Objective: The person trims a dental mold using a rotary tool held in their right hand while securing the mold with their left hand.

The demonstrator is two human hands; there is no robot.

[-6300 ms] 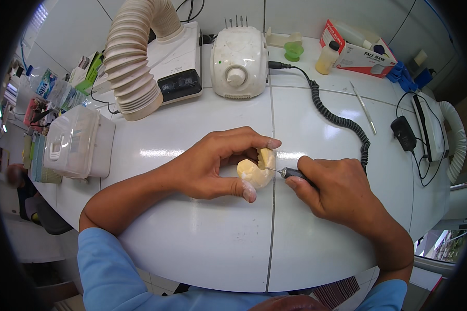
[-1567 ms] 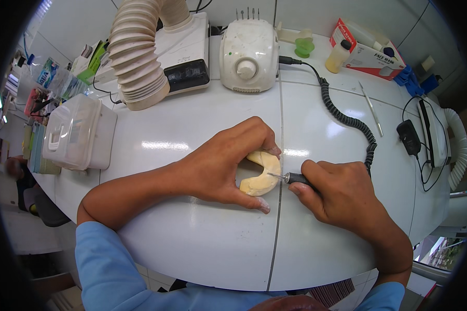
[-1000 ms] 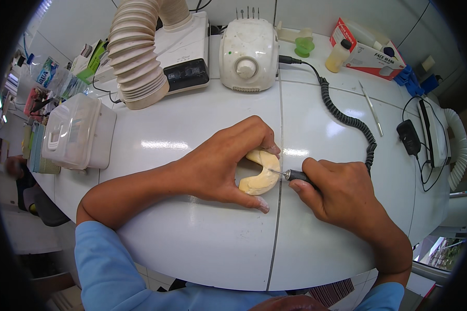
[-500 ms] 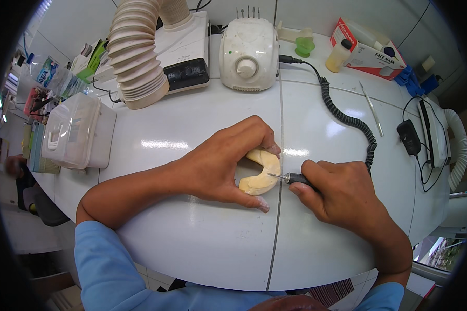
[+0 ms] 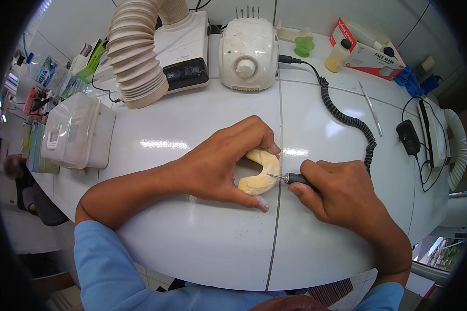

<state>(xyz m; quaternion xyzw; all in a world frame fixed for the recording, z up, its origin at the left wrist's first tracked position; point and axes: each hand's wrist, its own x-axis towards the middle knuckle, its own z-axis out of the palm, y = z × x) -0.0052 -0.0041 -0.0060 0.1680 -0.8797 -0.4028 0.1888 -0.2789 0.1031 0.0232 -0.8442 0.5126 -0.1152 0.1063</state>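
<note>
A pale yellow, horseshoe-shaped dental cast [image 5: 267, 173] is gripped between the thumb and fingers of my left hand [image 5: 225, 160], its curved side turned to the right. White dust coats those fingertips. My right hand [image 5: 342, 192] is closed round a dark rotary handpiece [image 5: 299, 179]. The thin metal bur at its front end meets the outer curve of the cast, or lies right at it; the exact contact is too small to tell. A black coiled cord [image 5: 347, 120] runs from behind my right hand to the white control box [image 5: 249, 54] with a round knob.
Left of the control box, a ribbed hose [image 5: 137, 57] hangs over a white machine [image 5: 184, 46]. At the left stands a lidded plastic box [image 5: 78, 132]. Toward the right lie a slim metal tool [image 5: 371, 109], a small bottle [image 5: 338, 56], a mask box [image 5: 373, 59] and a black adapter [image 5: 409, 137].
Hardly anything differs. Both hands, the cast and the handpiece hold the same places, with only a very slight shift of the whole picture.
</note>
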